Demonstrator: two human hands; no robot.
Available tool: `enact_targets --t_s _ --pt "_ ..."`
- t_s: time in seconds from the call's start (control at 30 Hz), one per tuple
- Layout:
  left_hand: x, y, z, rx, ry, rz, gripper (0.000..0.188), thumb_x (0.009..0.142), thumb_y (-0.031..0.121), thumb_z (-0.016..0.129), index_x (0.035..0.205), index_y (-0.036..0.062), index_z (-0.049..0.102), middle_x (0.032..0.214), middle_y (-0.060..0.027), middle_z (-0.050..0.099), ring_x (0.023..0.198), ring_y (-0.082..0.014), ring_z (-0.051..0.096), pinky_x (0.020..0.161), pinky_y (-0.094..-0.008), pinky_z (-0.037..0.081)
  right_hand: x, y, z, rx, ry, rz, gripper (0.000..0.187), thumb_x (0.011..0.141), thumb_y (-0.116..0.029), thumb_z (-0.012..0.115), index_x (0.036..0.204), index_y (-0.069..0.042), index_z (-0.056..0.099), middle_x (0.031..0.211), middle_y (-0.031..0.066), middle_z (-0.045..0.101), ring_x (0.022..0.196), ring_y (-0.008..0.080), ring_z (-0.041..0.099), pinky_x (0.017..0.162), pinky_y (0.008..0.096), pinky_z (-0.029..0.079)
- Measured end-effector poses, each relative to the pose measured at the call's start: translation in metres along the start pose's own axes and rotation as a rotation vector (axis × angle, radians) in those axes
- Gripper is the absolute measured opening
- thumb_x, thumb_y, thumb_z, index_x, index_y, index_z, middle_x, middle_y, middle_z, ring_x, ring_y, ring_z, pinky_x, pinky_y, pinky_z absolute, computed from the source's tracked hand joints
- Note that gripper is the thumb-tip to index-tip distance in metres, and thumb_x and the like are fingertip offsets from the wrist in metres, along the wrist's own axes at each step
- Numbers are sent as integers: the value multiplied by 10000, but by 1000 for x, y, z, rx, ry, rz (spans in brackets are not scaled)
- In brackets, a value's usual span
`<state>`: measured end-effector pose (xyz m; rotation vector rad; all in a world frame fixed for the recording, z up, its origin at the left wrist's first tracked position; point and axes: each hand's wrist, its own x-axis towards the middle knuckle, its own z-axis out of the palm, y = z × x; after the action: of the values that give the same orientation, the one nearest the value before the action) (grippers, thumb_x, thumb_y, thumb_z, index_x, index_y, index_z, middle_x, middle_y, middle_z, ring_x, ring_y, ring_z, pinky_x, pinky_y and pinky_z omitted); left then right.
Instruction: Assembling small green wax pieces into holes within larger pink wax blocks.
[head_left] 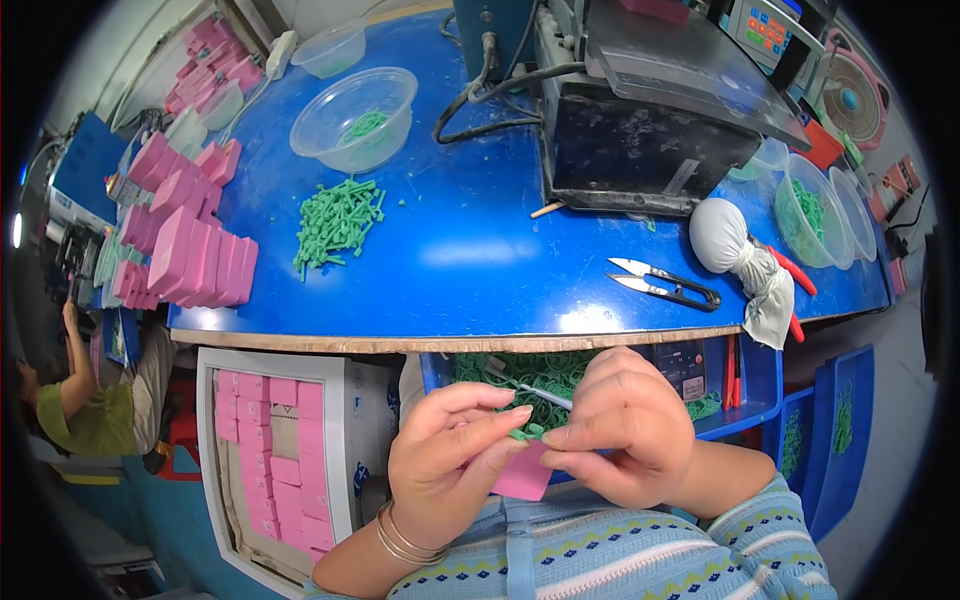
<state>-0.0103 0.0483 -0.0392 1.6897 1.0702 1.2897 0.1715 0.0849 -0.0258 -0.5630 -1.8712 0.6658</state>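
Observation:
Close in front of my body, my left hand [450, 455] pinches a small green piece [524, 434] between thumb and fingers. Beside it my right hand [630, 430] is closed, thumb and forefinger meeting near the same piece. A slim pale blue-grey tool [548, 398] sticks out of the right hand toward the upper left; its exact kind cannot be made out. Under the fingertips a pink block [522, 476] shows in part, and which hand bears it is hidden. Behind the hands an open blue drawer [437, 372] contains tangled green strands [545, 372].
On the blue table [460, 285] lie a heap of green pieces [338, 225], thread snips [665, 285] and red-handled pliers [795, 272] beside a cloth-wrapped bundle [735, 255]. Pink blocks [205, 260] stack at left; others fill a white box [350, 440]. Another person [90, 410] sits far left.

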Motion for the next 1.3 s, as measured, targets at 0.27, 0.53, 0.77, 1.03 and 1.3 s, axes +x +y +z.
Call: enact_targets --t_s 0.27,0.53,0.77,1.03,1.3 --pt "1 6 0 60 -29 -79 461 685 8 719 1124 7 578 1030 -125 548 786 -138 591 694 -248 496 -5 0 4 234 47 166 144 706 0 675 831 -21 606 816 94 616 721 202 593 632 298 445" --pt "0 7 -3 -20 -20 -97 462 671 59 747 1104 14 594 985 -114 570 775 -150 592 701 -247 487 -13 6 12 524 79 386 107 750 47 624 832 -5 578 826 113 628 757 176 603 676 276 474" --pt "-3 3 -3 -5 18 -98 286 714 7 692 994 9 637 869 -101 601 753 -151 584 679 -249 472 -14 12 16 451 -44 268 225 746 12 658 952 -7 569 918 118 612 834 171 588 726 283 474" --pt "24 -12 -16 233 413 165 105 731 -57 633 809 9 608 787 -107 606 738 -191 575 671 -282 460 -21 6 32 1223 -338 1097 486 861 -126 582 1255 7 330 969 132 597 749 138 589 672 255 489" --pt "101 -19 -89 990 311 242 306 741 124 676 1006 -2 586 1008 -137 589 910 -256 523 810 -348 403 -21 11 26 1166 -284 1141 416 886 -135 539 1224 28 361 932 127 616 676 126 579 609 249 473"
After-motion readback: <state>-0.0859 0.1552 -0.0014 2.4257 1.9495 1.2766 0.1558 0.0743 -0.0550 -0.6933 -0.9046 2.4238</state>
